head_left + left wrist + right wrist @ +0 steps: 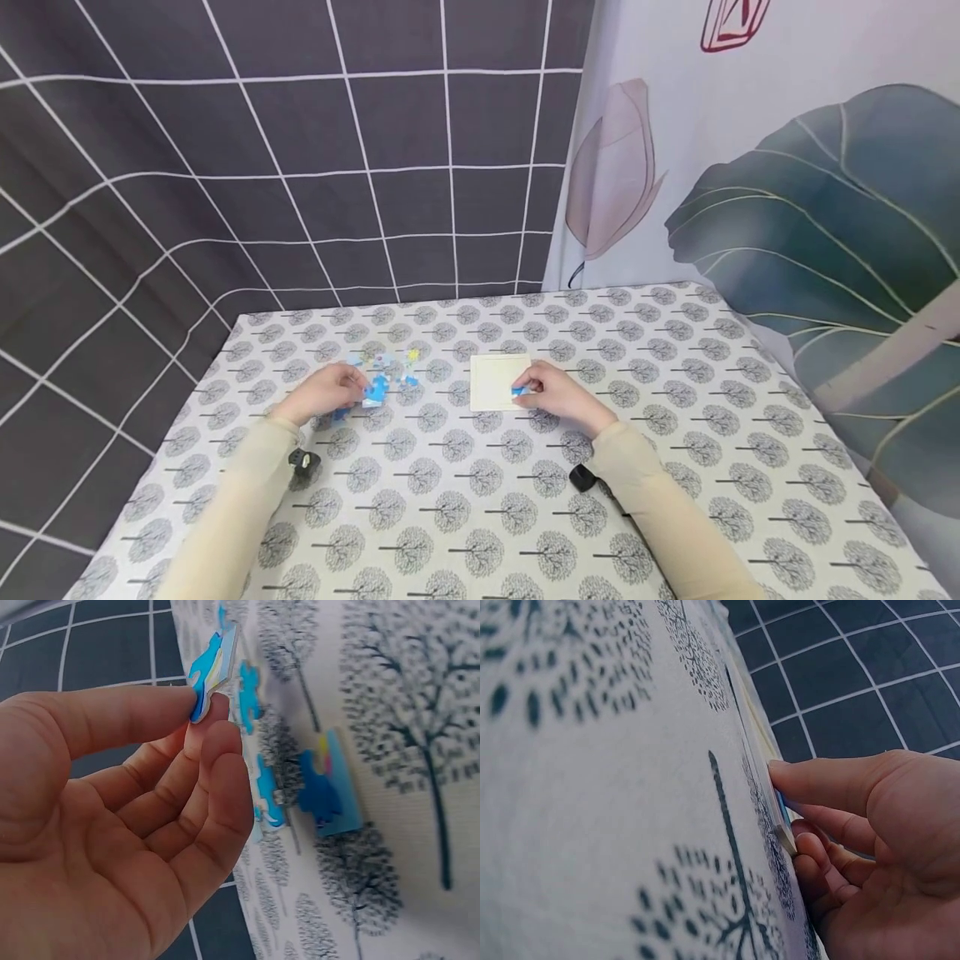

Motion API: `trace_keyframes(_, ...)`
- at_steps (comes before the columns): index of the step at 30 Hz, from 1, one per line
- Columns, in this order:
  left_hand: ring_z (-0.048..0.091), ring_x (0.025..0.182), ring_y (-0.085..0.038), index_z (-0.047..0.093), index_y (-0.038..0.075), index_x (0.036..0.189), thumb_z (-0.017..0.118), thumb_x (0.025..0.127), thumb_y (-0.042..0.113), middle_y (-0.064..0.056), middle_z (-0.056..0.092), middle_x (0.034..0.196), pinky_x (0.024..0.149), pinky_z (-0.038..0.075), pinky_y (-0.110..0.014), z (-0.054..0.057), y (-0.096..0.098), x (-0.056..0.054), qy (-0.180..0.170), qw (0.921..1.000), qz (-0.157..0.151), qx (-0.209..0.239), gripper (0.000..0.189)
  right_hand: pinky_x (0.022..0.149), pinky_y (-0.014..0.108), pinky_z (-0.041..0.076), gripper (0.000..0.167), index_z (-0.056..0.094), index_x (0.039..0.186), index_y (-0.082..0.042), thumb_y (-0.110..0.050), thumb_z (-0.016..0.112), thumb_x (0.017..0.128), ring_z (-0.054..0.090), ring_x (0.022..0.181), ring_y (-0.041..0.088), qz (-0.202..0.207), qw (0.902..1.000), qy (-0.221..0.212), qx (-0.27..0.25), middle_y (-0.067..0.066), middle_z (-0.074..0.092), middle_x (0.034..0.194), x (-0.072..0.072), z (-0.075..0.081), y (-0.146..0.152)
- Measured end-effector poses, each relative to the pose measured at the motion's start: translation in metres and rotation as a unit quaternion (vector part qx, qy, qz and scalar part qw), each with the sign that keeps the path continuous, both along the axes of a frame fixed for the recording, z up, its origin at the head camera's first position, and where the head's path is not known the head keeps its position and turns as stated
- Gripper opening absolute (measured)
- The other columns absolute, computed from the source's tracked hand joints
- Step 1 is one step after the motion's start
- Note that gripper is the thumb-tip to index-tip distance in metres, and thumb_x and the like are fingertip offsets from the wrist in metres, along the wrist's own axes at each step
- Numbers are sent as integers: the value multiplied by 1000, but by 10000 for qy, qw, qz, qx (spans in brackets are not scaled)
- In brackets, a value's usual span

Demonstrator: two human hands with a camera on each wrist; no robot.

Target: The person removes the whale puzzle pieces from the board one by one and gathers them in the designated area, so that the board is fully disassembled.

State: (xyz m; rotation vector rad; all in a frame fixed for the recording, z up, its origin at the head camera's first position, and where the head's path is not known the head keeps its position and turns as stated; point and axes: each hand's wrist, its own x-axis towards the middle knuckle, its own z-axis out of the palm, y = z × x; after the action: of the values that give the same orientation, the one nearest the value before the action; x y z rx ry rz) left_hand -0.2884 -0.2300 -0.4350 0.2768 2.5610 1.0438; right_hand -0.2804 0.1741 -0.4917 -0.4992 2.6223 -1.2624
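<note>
My left hand (324,392) pinches a blue jigsaw puzzle piece (207,673) between thumb and index finger, held up off the cloth in the left wrist view. Its other fingers curl loosely below. Over the right edge of a cream puzzle board (491,383), my right hand (557,395) has its thumb and fingers around another blue puzzle piece (519,390). Seen from the right wrist, the thumb lies along the board's edge and only a blue sliver of that piece (781,804) shows; the fingers hide the rest.
Several loose puzzle pieces, blue and yellow, lie around the left hand, among them a yellow one (412,356) and a blue one with a straight pale edge (330,791). A tree-patterned cloth (450,508) covers the table. Behind it hangs a dark grid curtain (405,125).
</note>
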Motion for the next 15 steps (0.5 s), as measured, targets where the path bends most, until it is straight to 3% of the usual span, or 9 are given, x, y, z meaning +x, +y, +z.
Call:
trace_keyframes(8,63,79,-21,67,-3,103,67,89,8,-9,68,89,72,53,-35,-12,-4,5,502,9976,-95,-462,18,80,32,44,26,71,107,-4,-13,79,84,47,85,18,88,9999,52,-41,4,54,95,-1,2,0)
trace_keyframes(15,64,82,-22,70,-1,98,71,82,4,-9,70,90,79,55,-42,-15,0,10,780,9947,-109,-657,17,80,32,43,28,71,108,-5,-14,80,84,46,85,18,102,9999,-46,-62,4,53,96,-1,3,1)
